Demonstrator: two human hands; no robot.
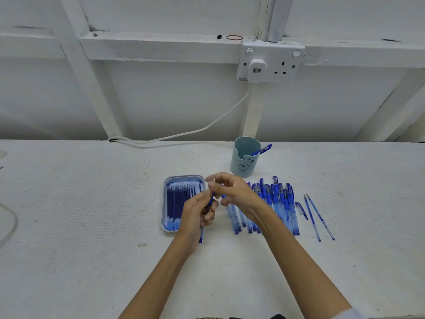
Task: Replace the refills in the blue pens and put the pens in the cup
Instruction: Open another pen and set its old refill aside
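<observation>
Left hand is closed around a translucent blue plastic pen barrel, fingers curled over its upper part, thumb side facing up; the barrel's lower end pokes out below the palm and points toward the near table edge, over the right rim of the tray. A dark blue tip of the same pen shows just above the left fingers, right between both hands. Right hand sits just beside and slightly above the left one, thumb and forefinger pinched toward that tip, other fingers loosely bent; cannot tell what the pinch holds, too small and blurred.

Pale grey rectangular tray with rounded corners lies left of the hands, holding a row of dark blue refills laid side by side, tips away from the person. Row of blue capped pens lies on the white rough table right of the hands, partly under the right wrist. Two bare thin blue refills and a loose blue cap lie further right, apart from the row. Light blue cup with bear face drawing stands behind the pens, upright, one blue pen leaning out of its rim to the right
</observation>
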